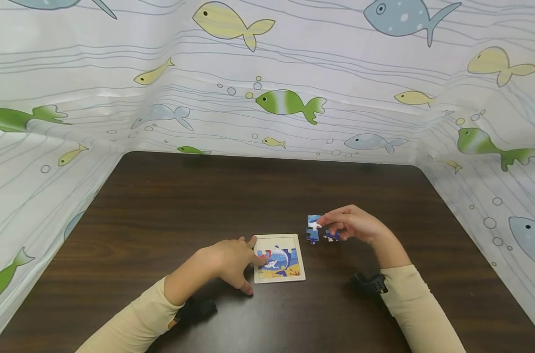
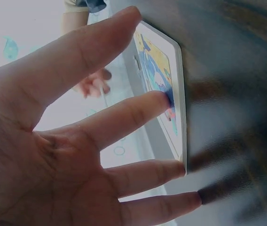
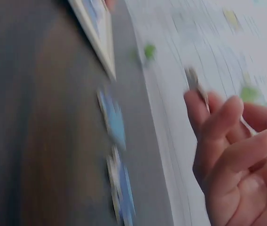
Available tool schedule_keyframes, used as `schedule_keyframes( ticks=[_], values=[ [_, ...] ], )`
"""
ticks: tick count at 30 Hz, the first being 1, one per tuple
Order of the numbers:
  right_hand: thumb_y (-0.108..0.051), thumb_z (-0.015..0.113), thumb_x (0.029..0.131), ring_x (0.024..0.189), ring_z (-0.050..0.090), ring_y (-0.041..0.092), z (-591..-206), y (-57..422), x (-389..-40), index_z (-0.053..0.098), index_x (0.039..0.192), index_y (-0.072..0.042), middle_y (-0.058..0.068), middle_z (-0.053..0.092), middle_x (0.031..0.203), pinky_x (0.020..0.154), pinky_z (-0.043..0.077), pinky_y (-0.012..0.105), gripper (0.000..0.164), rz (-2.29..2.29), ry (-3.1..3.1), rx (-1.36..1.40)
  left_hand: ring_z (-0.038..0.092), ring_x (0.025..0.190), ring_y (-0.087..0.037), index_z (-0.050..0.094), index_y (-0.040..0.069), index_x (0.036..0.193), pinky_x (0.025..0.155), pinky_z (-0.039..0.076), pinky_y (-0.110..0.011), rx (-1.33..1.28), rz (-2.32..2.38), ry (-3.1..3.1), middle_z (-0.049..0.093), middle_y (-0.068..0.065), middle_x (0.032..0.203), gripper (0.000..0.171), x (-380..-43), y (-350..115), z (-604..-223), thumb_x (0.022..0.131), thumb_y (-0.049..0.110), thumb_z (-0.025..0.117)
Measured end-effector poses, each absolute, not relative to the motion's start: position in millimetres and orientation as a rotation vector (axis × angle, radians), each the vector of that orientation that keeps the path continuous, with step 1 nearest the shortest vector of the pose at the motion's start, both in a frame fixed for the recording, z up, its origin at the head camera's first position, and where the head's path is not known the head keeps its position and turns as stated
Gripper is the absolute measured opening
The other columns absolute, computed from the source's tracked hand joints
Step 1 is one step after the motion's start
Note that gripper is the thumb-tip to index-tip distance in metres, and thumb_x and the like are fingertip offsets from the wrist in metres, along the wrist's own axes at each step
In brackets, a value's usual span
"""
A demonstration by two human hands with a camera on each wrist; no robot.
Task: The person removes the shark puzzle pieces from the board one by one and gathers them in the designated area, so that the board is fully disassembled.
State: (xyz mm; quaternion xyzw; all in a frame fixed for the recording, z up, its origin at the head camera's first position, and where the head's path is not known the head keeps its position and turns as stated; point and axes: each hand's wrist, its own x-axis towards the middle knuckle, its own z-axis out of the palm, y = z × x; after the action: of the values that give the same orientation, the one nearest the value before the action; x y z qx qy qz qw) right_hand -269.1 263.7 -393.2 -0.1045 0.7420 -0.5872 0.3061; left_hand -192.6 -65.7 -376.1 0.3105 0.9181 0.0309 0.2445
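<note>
A: What's the setting?
B: A dark, wood-grained surface [image 1: 183, 196] with rounded far corners, walled by white sheeting [image 1: 360, 68] printed with fish, bubbles and wavy lines.
A: And on it?
B: A square puzzle board [image 1: 281, 281] near the middle, its pale, smooth rim framing a printed dolphin picture; the upper recess is bare. Knobbed, glossy loose pieces [image 1: 312, 236] lie to its right.
A: The hands?
B: The left hand [image 1: 229, 260] is spread at the board's left side. The right hand [image 1: 355, 223] is above the loose pieces.
A: Do the wrist views add anything?
B: The left one shows a fingertip on the picture and the thumb standing wide. The right one, though blurred, shows a thin piece [image 3: 197, 84] edge-on, pinched at the fingertips; from the head view alone, I couldn't tell that grip.
</note>
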Motion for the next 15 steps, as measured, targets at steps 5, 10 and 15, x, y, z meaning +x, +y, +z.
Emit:
schedule_keyframes(
  ticks=[5, 10, 15],
  values=[
    [-0.025, 0.05, 0.101, 0.069, 0.06, 0.006, -394.0, 319.5, -275.6, 0.076, 0.099, -0.012, -0.005, 0.072, 0.093, 0.053, 0.042, 0.022, 0.029, -1.498, 1.99, -0.232, 0.041, 0.135, -0.044, 0.053, 0.036, 0.137, 0.103, 0.042, -0.05, 0.849, 0.083, 2.509, 0.032, -0.021, 0.154, 0.073, -192.2, -65.3, -376.4, 0.071, 0.047, 0.08],
    [-0.025, 0.043, 0.103, 0.069, 0.06, 0.006, -397.6, 355.4, -278.2, 0.076, 0.097, -0.011, -0.004, 0.072, 0.091, 0.054, 0.042, 0.023, 0.036, -1.418, 2.005, -0.156, 0.04, 0.136, -0.044, 0.052, 0.035, 0.138, 0.103, 0.042, -0.05, 0.853, 0.088, 2.503, 0.031, -0.021, 0.155, 0.074, -192.4, -64.4, -377.4, 0.071, 0.046, 0.08],
    [-0.028, 0.042, 0.103, 0.071, 0.059, 0.007, -400.1, 366.0, -279.5, 0.073, 0.105, -0.003, -0.003, 0.073, 0.095, 0.054, 0.043, 0.023, 0.04, -1.289, 2.055, -0.146, 0.038, 0.137, -0.044, 0.052, 0.036, 0.139, 0.103, 0.042, -0.052, 0.835, 0.095, 2.495, 0.029, -0.02, 0.156, 0.073, -193.0, -63.9, -376.5, 0.072, 0.046, 0.08]
  ],
)
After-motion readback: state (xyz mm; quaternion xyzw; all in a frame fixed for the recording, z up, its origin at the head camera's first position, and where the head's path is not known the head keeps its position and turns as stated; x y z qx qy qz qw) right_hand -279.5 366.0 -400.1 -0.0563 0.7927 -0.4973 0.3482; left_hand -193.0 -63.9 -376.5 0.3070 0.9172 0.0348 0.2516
